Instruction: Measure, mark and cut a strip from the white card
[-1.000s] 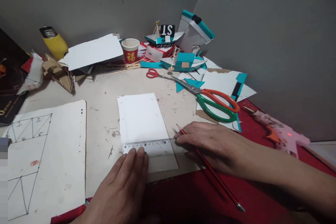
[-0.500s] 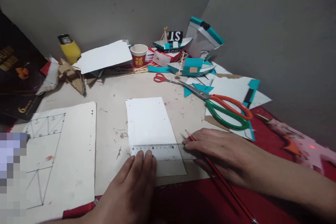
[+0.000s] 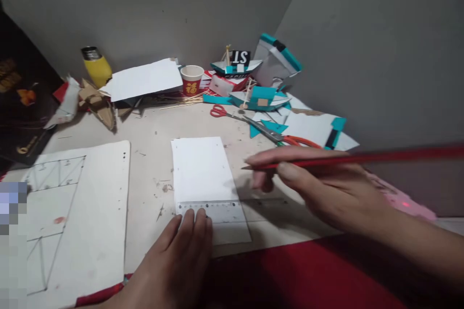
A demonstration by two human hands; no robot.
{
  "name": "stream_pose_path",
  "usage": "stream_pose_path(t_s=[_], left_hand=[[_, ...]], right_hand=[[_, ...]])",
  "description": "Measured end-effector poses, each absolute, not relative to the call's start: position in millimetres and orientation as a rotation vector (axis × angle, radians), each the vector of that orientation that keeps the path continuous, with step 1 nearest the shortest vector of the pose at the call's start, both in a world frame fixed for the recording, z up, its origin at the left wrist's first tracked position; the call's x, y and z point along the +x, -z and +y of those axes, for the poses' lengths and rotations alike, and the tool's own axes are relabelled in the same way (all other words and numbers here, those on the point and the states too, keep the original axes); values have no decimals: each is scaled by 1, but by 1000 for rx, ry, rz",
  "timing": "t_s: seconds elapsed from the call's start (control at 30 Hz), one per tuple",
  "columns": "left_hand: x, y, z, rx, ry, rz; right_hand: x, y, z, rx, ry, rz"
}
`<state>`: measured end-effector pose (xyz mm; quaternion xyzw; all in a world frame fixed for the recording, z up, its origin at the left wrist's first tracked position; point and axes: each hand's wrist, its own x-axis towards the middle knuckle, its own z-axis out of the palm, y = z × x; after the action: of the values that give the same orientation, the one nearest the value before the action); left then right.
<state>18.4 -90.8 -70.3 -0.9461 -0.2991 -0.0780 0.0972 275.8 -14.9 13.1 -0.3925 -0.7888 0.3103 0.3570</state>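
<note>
A white sheet of card lies on the table with a clear ruler across its lower part. My left hand rests on the ruler's left end, fingers stretched out flat and pressing it down. The ruler's right end extends past the card's edge onto the table. Above and to the right, my right hand grips a red pencil between thumb and fingers. The pencil's dark tip points left, close to the card's right edge and raised above the ruler. Small marks show on the card.
At left lies a larger sheet with a drawn truss. Behind stand a yellow bottle, a paper cup and paper boats. Small red-handled scissors and large scissors lie near them. A pink glue gun is at right.
My right hand has lifted off the ruler and swung the pencil from slanting down-right to nearly level, tip to the left. My left hand stays on the ruler. The view has shifted slightly.
</note>
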Motion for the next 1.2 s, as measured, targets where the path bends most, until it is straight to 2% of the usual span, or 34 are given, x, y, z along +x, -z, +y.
stream_pose_path(t_s=[0.13,0.33,0.53,0.83,1.2], left_hand=[[21,77,-91,-2753,350,-906],[21,71,-88,-2718,298,-811],[21,75,-91,-2730,321,-871],[23,75,-93,-2751,305,-895],[21,68,-92,-2754,225,-899]], right_hand=[[234,-9,9,-987,-1242,-1566],[184,12,44,-841,-1530,-1145],[178,33,56,-972,-1579,-904],[229,45,26,-1033,-1584,-1022],[234,55,25,-1009,-1578,-1052]])
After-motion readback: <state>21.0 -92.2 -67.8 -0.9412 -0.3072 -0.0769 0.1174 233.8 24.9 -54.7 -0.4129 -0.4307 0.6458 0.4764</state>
